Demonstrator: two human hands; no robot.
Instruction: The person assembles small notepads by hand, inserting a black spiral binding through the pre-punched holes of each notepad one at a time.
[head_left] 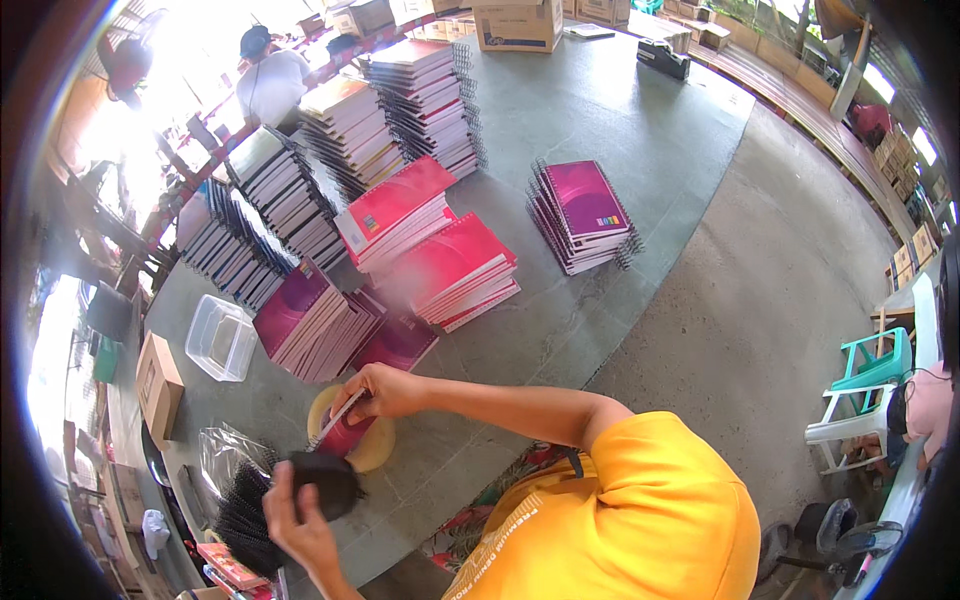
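My right hand [388, 390] is closed on a maroon notebook [345, 432], held tilted with its page edge up. Beneath it on the table lies a round pale-yellow thing [377, 450], partly covered. Lower down, my left hand [300, 520] has its fingers and thumb at a black rounded thing [332, 484], whose kind I cannot make out. A bristly bundle of black binding coils [245, 522] sits beside that hand. Just beyond my right hand are a stack of maroon notebooks [315, 325] and another maroon notebook [398, 342] lying flat.
Pink notebooks [455, 265], purple spiral notebooks [585, 205] and tall notebook stacks [425, 100] stand on the grey table [480, 380]. At left are a clear plastic tub [222, 340] and a cardboard box [160, 385]. A person [272, 82] is beyond the table; stools [850, 415] stand right.
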